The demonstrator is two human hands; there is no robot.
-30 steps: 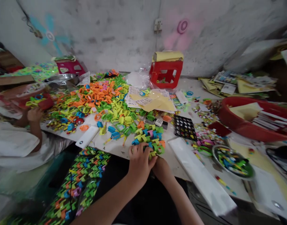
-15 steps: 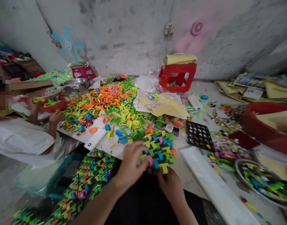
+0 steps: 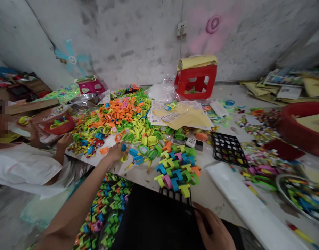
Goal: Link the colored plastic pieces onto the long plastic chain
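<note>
My left hand [image 3: 115, 151] reaches out over the table, its fingertips pinched at a small blue plastic piece [image 3: 123, 147] beside the heap of loose clips. My right hand [image 3: 214, 233] stays low at the table's near edge, fingers curled on the rim of a black grid tray [image 3: 175, 194]. On that tray rests a block of interlocked clips [image 3: 176, 167] in blue, green, yellow, pink and orange. A long woven strip of the same clips [image 3: 107, 205] hangs down past the table edge under my left arm.
A big heap of orange, green and yellow clips [image 3: 123, 116] covers the table's left half. A second black grid [image 3: 226, 149], a white plastic sheet [image 3: 243, 201], yellow papers [image 3: 182, 116], a red stool [image 3: 196, 80] and a red basin [image 3: 300, 128] lie around. Another person [image 3: 24, 166] sits left by a red bowl [image 3: 59, 125].
My left hand has left the clip block and stretched forward-left to the loose pieces. My right hand has dropped back toward me, and the block now lies uncovered on the grid.
</note>
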